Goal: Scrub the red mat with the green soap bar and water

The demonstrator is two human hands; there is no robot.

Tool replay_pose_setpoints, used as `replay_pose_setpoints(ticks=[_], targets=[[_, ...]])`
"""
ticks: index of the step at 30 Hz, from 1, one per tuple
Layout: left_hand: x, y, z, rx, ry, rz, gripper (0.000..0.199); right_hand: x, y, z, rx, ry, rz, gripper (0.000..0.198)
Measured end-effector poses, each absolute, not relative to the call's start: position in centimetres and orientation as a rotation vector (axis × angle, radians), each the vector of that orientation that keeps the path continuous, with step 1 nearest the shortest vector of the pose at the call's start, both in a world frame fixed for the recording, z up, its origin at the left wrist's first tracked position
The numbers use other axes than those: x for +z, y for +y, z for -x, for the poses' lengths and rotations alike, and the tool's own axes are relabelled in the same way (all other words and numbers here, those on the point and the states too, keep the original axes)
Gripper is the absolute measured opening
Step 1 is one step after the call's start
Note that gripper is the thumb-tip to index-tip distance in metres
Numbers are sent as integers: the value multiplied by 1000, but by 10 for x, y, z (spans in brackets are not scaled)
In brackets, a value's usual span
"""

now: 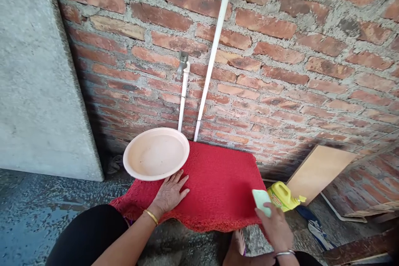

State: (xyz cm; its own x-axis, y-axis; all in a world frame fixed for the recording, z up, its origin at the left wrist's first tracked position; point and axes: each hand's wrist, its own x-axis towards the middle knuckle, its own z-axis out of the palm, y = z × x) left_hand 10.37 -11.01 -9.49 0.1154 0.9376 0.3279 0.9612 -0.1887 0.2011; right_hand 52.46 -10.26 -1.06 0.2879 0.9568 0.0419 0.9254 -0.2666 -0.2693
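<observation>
My left hand (170,193) lies flat with fingers spread on a red textured cloth (218,183). Its fingertips are close to the rim of a pale pink plastic basin (157,153), which stands on the cloth's left end and holds nothing but a few dark specks. At the cloth's right edge, my right hand (276,222) is closed around a pale green, flat, bar-shaped piece (262,200). Whether this is a soap bar or a brush I cannot tell, as my fingers cover its lower part. The cloth drapes over a low support that is hidden beneath it.
Behind the cloth rises a brick wall (268,50) with white pipes (215,50) and a tap (183,60). A yellow jug (282,196), a leaning board (322,170) and slippers (319,232) are at right. A concrete slab (40,70) stands left, above wet floor (59,208).
</observation>
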Motion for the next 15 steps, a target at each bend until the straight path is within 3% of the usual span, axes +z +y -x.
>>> replay_pose_setpoints(ticks=[4,8,11,15], targets=[[-96,-110,-102,-612,-1951,2300,48,-24,-117,-398,471,-2080,1932,29],[-97,-110,-99,-558,-1900,2288,43,-30,-136,-316,460,-2286,1698,28],[-98,-110,-99,-552,-1892,2273,42,-36,-136,-326,376,-2306,1690,30],[-101,-108,-100,-533,-1915,2284,43,-43,-121,-414,351,-2161,1856,26]])
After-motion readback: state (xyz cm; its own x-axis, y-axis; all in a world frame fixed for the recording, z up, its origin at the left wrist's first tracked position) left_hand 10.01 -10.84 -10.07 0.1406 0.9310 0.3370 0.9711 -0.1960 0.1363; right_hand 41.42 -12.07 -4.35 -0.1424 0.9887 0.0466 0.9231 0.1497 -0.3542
